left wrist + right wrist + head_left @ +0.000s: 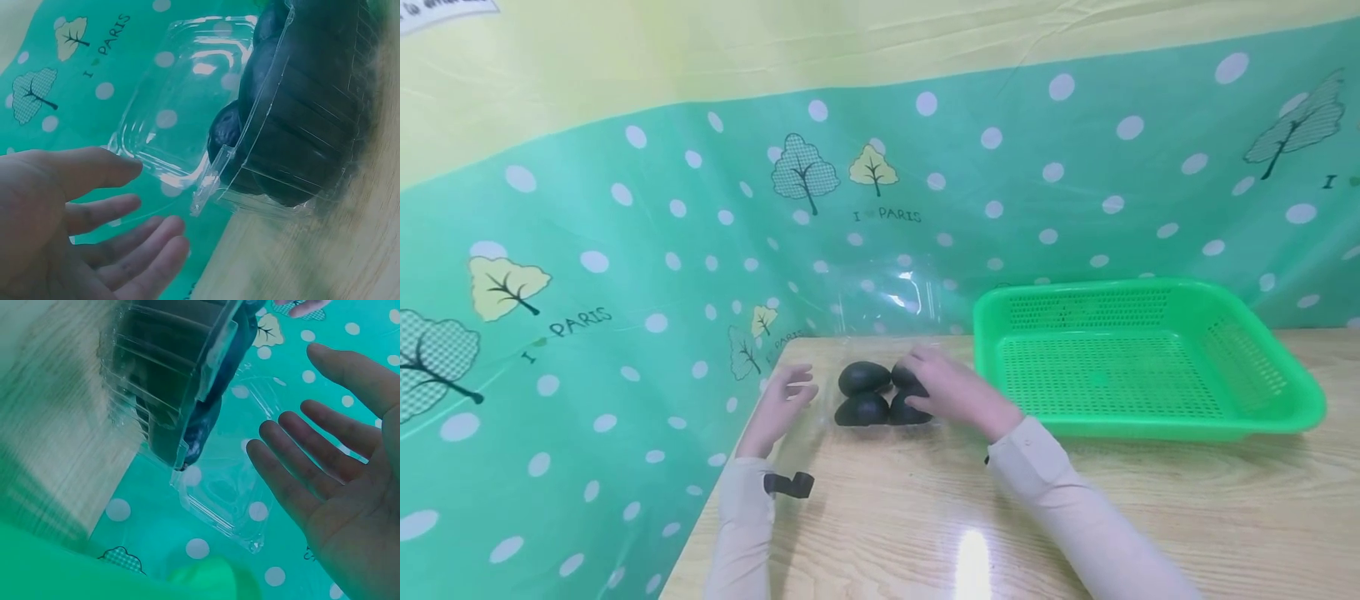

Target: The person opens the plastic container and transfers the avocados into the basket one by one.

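Observation:
Several dark, egg-shaped avocados (862, 379) sit in a clear plastic clamshell box (294, 119) on the table. The box's lid (891, 296) stands raised at the back, towards the curtain. My right hand (958, 390) hovers over the right-hand avocados, partly covering them in the head view; the right wrist view shows its fingers (294, 450) spread, with nothing held. To the left of the box, my left hand (781, 407) is held up, fingers loosely extended. In the left wrist view that hand's fingertips (172, 228) are beside the box, apart from it.
A green perforated plastic basket (1112, 425) stands on the right of the wooden table (880, 517), close to the box. Behind and to the left hangs a green and yellow curtain (647, 225) with dots and printed trees.

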